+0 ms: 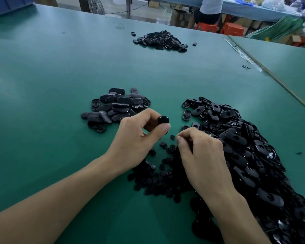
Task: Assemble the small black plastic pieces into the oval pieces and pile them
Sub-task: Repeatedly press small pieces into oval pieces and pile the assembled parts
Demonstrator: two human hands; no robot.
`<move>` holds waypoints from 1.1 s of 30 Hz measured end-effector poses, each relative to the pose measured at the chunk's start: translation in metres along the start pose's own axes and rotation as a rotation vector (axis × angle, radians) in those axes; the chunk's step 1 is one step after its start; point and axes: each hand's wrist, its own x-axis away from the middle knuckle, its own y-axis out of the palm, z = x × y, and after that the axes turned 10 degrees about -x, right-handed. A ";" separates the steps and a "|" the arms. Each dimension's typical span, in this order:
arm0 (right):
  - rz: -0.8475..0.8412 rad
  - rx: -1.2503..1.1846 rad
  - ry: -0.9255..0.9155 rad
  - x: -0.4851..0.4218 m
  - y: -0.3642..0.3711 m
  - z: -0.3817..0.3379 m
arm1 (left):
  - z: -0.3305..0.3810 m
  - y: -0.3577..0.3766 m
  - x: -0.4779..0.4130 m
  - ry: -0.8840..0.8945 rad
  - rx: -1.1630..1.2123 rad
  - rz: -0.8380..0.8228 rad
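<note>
My left hand (139,132) pinches a black oval piece (163,120) between thumb and fingers, held just above the green table (60,85). My right hand (199,154) has curled fingers, their tips pinched together over the scatter of small black pieces (158,173); what they hold is hidden. A large heap of unassembled oval pieces (245,147) lies to the right of my right hand. A smaller pile of oval pieces (116,106) sits beyond my left hand.
Another pile of black pieces (161,40) lies far back on the table. A seam with a second table (280,59) runs along the right. A blue crate (9,4) stands at the back left. A seated person (209,9) and red stools (232,29) are behind.
</note>
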 end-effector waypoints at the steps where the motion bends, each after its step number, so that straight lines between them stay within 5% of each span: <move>1: 0.005 -0.032 0.005 0.000 0.000 0.000 | 0.000 0.000 0.000 -0.004 0.012 -0.006; 33: -0.011 -0.237 -0.079 0.005 0.005 -0.004 | -0.010 0.004 0.001 -0.016 -0.023 -0.053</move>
